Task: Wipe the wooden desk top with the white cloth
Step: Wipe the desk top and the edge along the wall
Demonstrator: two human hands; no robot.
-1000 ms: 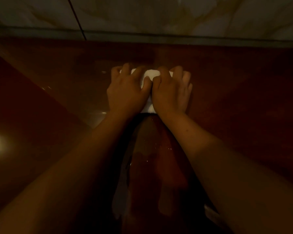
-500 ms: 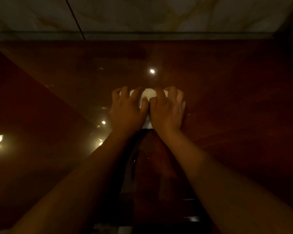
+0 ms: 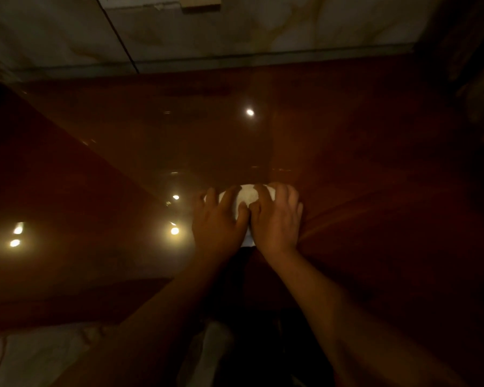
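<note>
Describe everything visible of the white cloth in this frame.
The white cloth is bunched into a small wad, soft and fabric-like, lying on the glossy reddish-brown wooden desk top. The left hand and right hand press down on it side by side, covering most of it. Only a patch between the fingers and a sliver near the wrists show. Dim light hides its weave and any dirt.

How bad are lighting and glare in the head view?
Head view: dim, warm-tinted overall; the glossy desk throws round lamp reflections with hazy bloom at left; the cloth is the brightest patch, mostly covered by left hand and right hand; edges fall into deep shadow, and the wall line bows from wide-angle distortion.
</note>
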